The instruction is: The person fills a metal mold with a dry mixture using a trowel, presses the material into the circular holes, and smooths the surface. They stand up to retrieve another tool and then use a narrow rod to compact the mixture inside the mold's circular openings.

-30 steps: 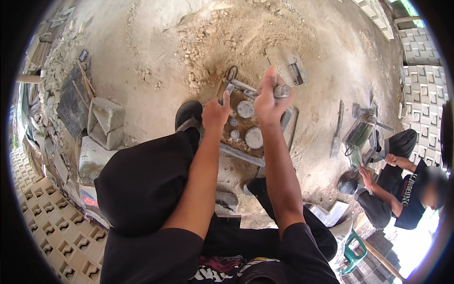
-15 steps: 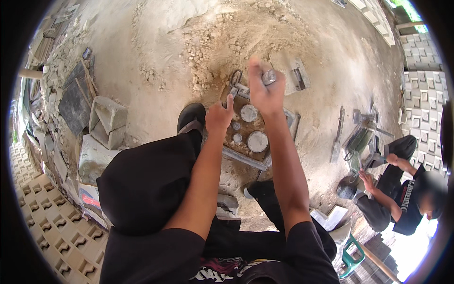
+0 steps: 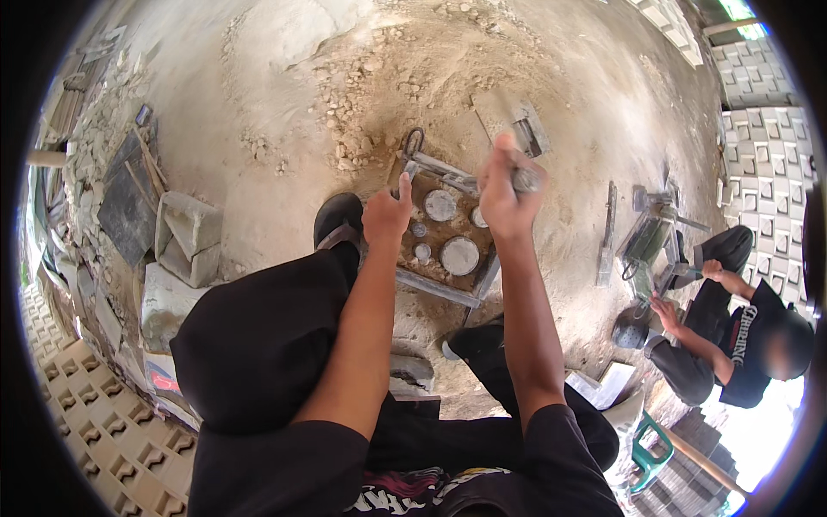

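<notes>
A shallow rectangular mould frame [image 3: 439, 286] lies on the ground between my feet. Packed brown sand and several pale round discs of different sizes, one a large grey disc [image 3: 459, 256], fill its inside. My left hand [image 3: 386, 212] is closed over the frame's left side, thumb stretched along it. Above the frame's right side, my right hand [image 3: 510, 194] is closed around a grey tool with a rounded end [image 3: 527, 179]. Motion smears this tool, and its kind cannot be made out. The hand hides part of the frame's far right corner.
A pale flat board [image 3: 531, 142] with a dark slot lies beyond the frame. Loose rubble [image 3: 349, 121] spreads farther off. Concrete blocks [image 3: 191, 233] stand at left. At right, another person [image 3: 728, 336] works with a similar frame [image 3: 646, 250]; a green plastic chair [image 3: 652, 450] is nearby.
My right hand has moved lower and rightward with the grey tool. My left hand stays on the frame's side. The whole view has shifted slightly.
</notes>
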`<state>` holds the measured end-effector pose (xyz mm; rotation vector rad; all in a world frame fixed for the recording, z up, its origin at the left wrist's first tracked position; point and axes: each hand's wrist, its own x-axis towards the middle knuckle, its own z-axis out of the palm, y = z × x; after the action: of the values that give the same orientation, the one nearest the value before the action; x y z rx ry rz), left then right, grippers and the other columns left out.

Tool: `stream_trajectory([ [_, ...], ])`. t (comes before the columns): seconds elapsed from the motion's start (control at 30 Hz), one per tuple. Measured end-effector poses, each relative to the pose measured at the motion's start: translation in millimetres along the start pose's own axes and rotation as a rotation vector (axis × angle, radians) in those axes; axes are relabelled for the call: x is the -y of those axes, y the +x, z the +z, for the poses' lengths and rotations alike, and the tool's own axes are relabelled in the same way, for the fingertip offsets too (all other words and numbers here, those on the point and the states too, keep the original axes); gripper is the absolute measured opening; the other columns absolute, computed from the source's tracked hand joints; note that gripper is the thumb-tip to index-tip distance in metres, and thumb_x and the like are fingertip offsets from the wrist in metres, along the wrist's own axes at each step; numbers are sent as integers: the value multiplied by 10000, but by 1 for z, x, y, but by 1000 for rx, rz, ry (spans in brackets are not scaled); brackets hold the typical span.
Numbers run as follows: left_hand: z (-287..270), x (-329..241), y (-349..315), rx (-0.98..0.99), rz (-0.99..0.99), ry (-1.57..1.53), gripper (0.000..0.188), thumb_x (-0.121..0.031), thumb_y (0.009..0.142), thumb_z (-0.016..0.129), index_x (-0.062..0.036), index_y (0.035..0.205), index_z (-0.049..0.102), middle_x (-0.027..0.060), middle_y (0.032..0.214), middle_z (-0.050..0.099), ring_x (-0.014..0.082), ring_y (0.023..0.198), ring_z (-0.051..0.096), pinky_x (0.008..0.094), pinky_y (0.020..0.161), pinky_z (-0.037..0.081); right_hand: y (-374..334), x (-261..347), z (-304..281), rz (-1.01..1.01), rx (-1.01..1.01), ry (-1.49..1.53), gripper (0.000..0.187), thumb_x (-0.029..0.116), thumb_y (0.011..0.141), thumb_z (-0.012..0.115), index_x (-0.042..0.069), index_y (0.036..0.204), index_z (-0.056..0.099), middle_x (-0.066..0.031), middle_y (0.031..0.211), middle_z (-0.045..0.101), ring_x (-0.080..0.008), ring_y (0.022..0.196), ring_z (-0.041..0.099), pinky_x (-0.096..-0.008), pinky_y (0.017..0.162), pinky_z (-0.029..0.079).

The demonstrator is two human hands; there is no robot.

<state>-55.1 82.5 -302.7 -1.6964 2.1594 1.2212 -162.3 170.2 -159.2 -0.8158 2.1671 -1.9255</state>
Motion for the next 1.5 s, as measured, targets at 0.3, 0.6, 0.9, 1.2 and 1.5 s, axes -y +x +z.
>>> stream_trajectory([
  [0.3, 11, 7, 6, -106, 80, 16, 771, -689, 917, 331, -26, 1052, 701, 234, 1034, 677, 393, 1028, 631, 489, 892, 486, -21, 6, -27, -132, -108, 108, 520, 180, 1009, 502, 78, 502, 443, 32, 458, 425, -47, 413, 359, -259, 393, 234],
  [0.6, 8, 3, 5, -68, 67, 36, 782, -682, 923, 321, -6, 1055, 692, 234, 1042, 675, 393, 1027, 631, 485, 895, 485, -24, -15, -57, -238, 23, -9, 514, 204, 1010, 510, 47, 527, 435, 17, 482, 420, -68, 445, 367, -281, 411, 235],
  [0.9, 7, 2, 6, -6, 39, 48, 804, -688, 924, 311, 6, 1096, 679, 236, 1056, 673, 400, 1039, 628, 484, 905, 484, -11, -40, -84, -94, 73, 159, 491, 143, 1012, 449, 54, 530, 445, 14, 469, 423, -67, 421, 338, -277, 406, 235],
  [1.2, 12, 7, 9, -33, 62, 40, 813, -693, 923, 301, 9, 1064, 687, 254, 1040, 670, 406, 1028, 628, 484, 902, 485, -16, -37, -89, 41, 41, 157, 488, 172, 997, 458, 79, 519, 427, 18, 480, 435, -78, 431, 380, -286, 411, 253],
  [1.5, 12, 7, 7, -60, 62, 37, 836, -698, 920, 303, 34, 1069, 677, 271, 1055, 660, 419, 1036, 620, 497, 908, 478, -5, -43, -111, -41, 121, 221, 444, 115, 993, 412, 85, 555, 350, 2, 483, 351, -102, 441, 314, -302, 440, 247],
])
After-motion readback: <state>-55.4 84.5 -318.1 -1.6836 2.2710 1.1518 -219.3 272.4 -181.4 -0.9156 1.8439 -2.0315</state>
